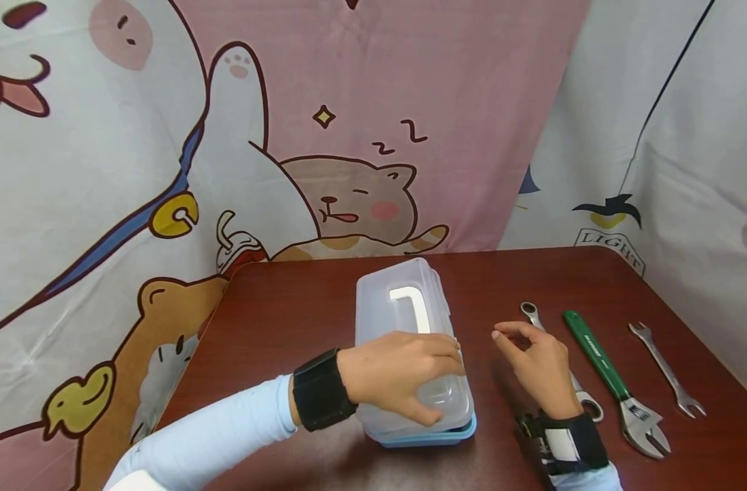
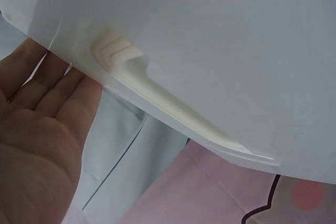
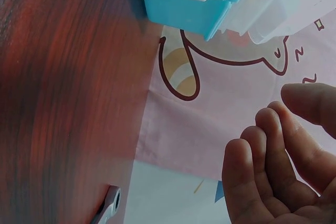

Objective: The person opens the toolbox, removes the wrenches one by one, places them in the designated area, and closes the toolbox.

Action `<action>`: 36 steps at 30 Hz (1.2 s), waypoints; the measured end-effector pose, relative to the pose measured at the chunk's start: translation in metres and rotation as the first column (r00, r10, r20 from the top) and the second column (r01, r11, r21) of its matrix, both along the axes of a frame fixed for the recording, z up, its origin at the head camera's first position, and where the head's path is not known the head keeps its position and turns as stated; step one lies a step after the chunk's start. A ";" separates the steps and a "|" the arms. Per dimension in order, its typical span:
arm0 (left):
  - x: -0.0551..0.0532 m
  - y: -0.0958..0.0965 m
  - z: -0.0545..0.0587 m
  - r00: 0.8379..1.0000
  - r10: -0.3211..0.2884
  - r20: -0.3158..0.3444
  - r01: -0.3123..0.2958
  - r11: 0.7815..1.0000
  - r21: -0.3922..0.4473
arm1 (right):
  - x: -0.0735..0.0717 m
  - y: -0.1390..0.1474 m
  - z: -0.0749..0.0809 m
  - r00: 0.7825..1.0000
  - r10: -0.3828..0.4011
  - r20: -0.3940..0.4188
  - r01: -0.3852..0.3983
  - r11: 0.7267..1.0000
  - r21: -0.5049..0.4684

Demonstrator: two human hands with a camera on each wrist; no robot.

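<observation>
A translucent plastic storage box stands on the table, with a white handle on its lid and a light blue rim at its base. Across the near part of the lid lies my left hand, its fingers bent over the right edge and its thumb spread toward the front. The left wrist view shows the fingertips passing behind the lid. My right hand hovers to the right of the box, fingers loosely curled and holding nothing. A light blue latch shows on the box in the right wrist view.
Right of the box lie a ratcheting wrench, partly hidden by the right hand, a green-handled adjustable wrench and an open-end wrench. The dark red table ends at a printed cloth behind.
</observation>
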State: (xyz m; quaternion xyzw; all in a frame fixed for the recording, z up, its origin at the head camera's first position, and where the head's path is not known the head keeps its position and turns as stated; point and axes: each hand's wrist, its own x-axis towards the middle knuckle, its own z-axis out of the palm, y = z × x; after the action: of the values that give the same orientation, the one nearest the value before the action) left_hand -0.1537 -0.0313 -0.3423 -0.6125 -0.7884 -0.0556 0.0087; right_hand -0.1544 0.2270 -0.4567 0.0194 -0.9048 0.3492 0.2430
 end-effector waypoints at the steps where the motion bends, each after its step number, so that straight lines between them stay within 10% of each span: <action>1: 0.000 0.001 0.000 1.000 0.002 0.011 -0.002 1.000 -0.011 | 0.000 0.000 0.000 1.000 0.001 0.001 -0.001 1.000 0.000; 21: -0.002 0.023 -0.018 0.993 -0.048 -0.107 0.031 0.987 -0.155 | -0.001 0.000 -0.002 1.000 0.002 -0.006 -0.002 1.000 0.004; 36: -0.002 0.026 -0.024 0.998 -0.043 -0.038 0.032 0.965 -0.261 | -0.001 0.001 -0.003 1.000 -0.011 -0.006 0.011 1.000 0.004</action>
State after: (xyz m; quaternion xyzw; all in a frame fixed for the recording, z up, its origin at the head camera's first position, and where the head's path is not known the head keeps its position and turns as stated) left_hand -0.1559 -0.0057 -0.3661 -0.6242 -0.7769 0.0614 -0.0556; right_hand -0.1553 0.2282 -0.4596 0.0160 -0.9048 0.3459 0.2477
